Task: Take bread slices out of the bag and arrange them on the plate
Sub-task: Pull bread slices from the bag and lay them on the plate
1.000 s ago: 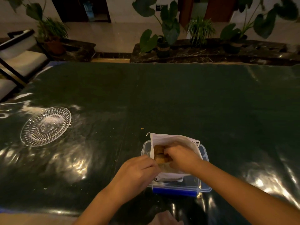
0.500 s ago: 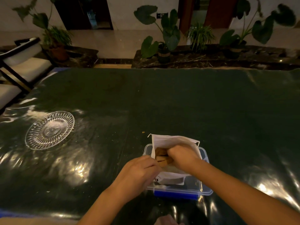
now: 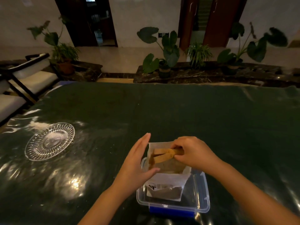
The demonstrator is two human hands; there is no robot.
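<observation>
A white bread bag (image 3: 165,181) stands in a clear plastic container (image 3: 199,203) with a blue latch, near the table's front edge. My right hand (image 3: 193,151) pinches two brown bread slices (image 3: 164,155) by their top edges and holds them raised above the bag's mouth. My left hand (image 3: 136,164) is open, fingers straight, its palm against the left side of the slices and bag. A clear cut-glass plate (image 3: 49,141) lies bare on the table to the left, well apart from both hands.
The table (image 3: 178,111) has a dark green glossy cover with glare patches. A white-cushioned chair (image 3: 24,78) stands at the far left. Potted plants (image 3: 165,52) line a dark ledge beyond the table's far edge.
My right hand has lifted two bread slices up out of the bag. My left hand let go of the bag's edge and opened flat beside the slices.
</observation>
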